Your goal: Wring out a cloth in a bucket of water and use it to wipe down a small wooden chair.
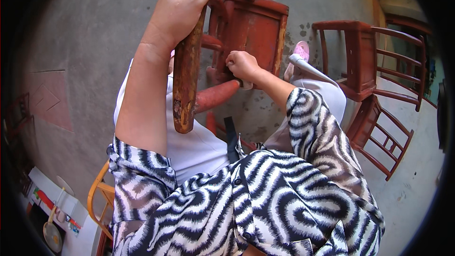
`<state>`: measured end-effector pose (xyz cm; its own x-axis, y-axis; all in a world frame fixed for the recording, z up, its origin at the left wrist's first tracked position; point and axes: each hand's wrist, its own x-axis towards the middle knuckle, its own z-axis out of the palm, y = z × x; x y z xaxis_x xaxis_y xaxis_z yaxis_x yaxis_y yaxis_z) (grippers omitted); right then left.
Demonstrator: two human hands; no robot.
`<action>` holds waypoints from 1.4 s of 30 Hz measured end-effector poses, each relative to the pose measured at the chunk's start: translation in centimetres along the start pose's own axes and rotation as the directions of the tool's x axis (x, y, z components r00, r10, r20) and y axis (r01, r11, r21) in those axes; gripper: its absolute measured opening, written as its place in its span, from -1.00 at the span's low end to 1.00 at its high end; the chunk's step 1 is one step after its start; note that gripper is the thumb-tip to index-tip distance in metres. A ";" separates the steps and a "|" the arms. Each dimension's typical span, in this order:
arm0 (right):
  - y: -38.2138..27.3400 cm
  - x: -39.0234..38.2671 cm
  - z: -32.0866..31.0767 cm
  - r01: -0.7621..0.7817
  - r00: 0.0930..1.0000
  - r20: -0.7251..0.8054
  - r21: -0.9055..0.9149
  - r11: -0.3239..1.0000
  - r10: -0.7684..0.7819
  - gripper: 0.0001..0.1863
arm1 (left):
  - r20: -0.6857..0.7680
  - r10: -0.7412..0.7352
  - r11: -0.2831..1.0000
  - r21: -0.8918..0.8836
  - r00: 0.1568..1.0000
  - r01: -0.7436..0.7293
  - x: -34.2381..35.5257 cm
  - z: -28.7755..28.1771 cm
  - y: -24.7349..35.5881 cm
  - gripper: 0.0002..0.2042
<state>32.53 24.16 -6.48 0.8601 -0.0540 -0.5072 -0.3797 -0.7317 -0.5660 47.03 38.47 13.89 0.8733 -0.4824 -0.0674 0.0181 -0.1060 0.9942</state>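
Observation:
My left hand is closed around a worn reddish-brown wooden rail of a chair, held upright in view, its lower end scuffed to bare brown wood. My right hand is closed just at the chair's red seat, beside a rounded red crossbar. Something pale, perhaps a cloth, shows under that hand; I cannot make out exactly what it is. The seat's edge has chipped paint.
Two red wooden chairs stand at the right on concrete floor. A yellow chair is at lower left, near a pale surface with utensils. My pink clog rests beside the seat.

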 end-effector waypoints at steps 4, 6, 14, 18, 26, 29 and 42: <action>0.4 0.0 -0.9 0.365 0.927 0.162 -0.179 0.914 -0.339 -0.78 | -0.013 -0.075 0.997 0.018 0.997 0.075 -0.2 -0.3 -0.7 -0.50; 0.3 0.0 -0.4 0.231 0.970 0.097 -0.109 0.967 -0.221 -0.80 | -0.016 -0.024 1.000 0.002 1.000 0.024 0.1 -0.3 -1.0 -0.49; 2.2 0.3 -1.5 -0.212 0.976 0.126 0.339 0.917 0.179 -0.80 | -0.026 0.039 0.999 -0.030 0.999 -0.040 0.3 -0.1 -1.6 -0.50; 2.7 -0.1 -2.3 -0.158 0.987 0.022 0.232 0.960 0.157 -0.81 | -0.008 0.020 0.999 -0.048 1.000 -0.021 0.5 -0.2 -1.6 -0.51; 0.2 -0.9 0.5 -0.008 0.994 -0.113 -0.098 0.995 -0.004 -0.83 | -0.005 0.015 0.998 -0.058 1.000 -0.016 0.7 -0.1 -1.8 -0.51; 1.2 0.4 -0.9 0.015 0.991 0.134 0.067 0.998 -0.024 -0.82 | 0.055 0.017 0.997 0.076 0.998 -0.021 1.1 -0.7 -2.6 -0.59; 0.2 -0.5 1.0 0.042 0.970 -0.240 -0.020 0.999 -0.046 -0.84 | 0.009 -0.032 0.995 0.096 0.999 0.031 0.7 -0.4 -1.9 -0.57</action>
<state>31.67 24.72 -6.98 0.9332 -0.1816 -0.3102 -0.3360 -0.7469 -0.5737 47.77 38.69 12.03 0.8681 -0.4862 -0.0998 -0.0017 -0.2038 0.9790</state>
